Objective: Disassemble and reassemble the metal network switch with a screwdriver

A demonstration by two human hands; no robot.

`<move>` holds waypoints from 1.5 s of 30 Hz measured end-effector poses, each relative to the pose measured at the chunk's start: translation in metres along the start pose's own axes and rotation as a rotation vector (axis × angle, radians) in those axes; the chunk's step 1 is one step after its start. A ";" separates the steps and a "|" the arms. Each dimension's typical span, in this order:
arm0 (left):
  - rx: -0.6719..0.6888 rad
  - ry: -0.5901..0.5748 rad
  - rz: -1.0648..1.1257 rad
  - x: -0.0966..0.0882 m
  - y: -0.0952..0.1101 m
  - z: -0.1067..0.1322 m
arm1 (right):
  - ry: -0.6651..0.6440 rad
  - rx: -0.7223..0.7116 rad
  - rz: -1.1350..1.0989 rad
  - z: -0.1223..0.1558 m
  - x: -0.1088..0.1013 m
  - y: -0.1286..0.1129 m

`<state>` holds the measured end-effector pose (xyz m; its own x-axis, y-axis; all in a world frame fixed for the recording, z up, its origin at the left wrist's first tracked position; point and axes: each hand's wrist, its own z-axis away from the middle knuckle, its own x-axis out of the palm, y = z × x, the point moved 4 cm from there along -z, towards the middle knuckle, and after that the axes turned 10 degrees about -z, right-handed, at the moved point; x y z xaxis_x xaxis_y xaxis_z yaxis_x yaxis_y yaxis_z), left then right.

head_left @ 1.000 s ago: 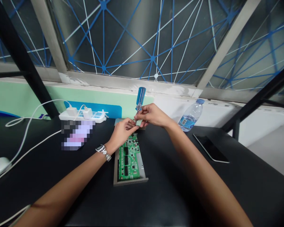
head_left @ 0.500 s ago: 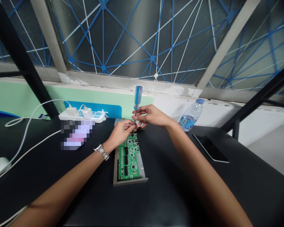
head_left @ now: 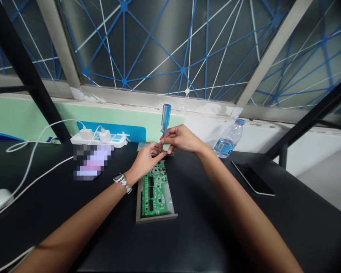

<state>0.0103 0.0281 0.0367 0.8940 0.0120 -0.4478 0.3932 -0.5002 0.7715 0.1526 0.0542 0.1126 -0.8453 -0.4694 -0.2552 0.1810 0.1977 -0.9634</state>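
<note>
A screwdriver [head_left: 166, 118] with a clear blue handle stands nearly upright over the far end of a green circuit board [head_left: 159, 193]. The board lies in a grey metal casing [head_left: 156, 219]. With fingertips pinched round the shaft just below the handle, my right hand [head_left: 183, 138] grips the screwdriver. My left hand [head_left: 146, 157], with a silver watch [head_left: 122, 182] on its wrist, is closed near the lower shaft, thumb stretched toward it. What its fingers pinch is hidden, as is the screwdriver's tip.
On the black table [head_left: 204, 227], a water bottle [head_left: 229, 138] and a phone [head_left: 252, 177] are to the right. A white power strip [head_left: 116, 139] with plugs and cables stands at back left, behind a blurred-out item [head_left: 93, 163]. A white object [head_left: 0, 201] lies at the left edge.
My left hand has shifted slightly up and its fingers have curled more, covering the screwdriver's tip. The screwdriver stays almost in place; the board has not moved.
</note>
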 end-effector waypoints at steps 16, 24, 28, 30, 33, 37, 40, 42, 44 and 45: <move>-0.017 -0.070 0.156 0.003 -0.005 -0.002 | -0.034 0.024 0.003 0.001 0.004 0.001; 0.037 -0.184 0.184 0.006 -0.002 -0.004 | -0.067 0.064 -0.116 0.002 0.003 0.002; 0.004 -0.090 0.135 0.004 0.000 -0.002 | -0.037 -0.025 -0.041 -0.002 0.001 0.003; -0.028 -0.014 0.108 0.002 0.000 -0.002 | -0.008 -0.054 0.004 -0.003 0.001 0.003; -0.059 0.054 0.098 0.000 -0.001 -0.002 | 0.038 -0.076 0.075 -0.004 0.000 0.003; -0.075 0.018 0.131 0.000 -0.002 -0.003 | 0.066 -0.109 0.098 -0.004 0.000 0.002; -0.066 -0.011 0.146 0.000 -0.003 -0.003 | -0.011 -0.059 0.016 -0.002 0.001 0.003; -0.049 -0.031 0.152 0.000 -0.002 -0.003 | -0.061 -0.023 -0.020 -0.001 0.001 0.003; -0.035 -0.052 0.155 0.000 -0.001 -0.003 | -0.064 -0.040 -0.010 0.000 -0.001 0.002; -0.030 -0.065 0.156 0.000 -0.001 -0.002 | -0.049 -0.064 0.010 -0.001 -0.001 0.001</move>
<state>0.0105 0.0309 0.0368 0.9294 -0.1200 -0.3490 0.2578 -0.4657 0.8466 0.1535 0.0556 0.1120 -0.8178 -0.5084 -0.2697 0.1553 0.2563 -0.9540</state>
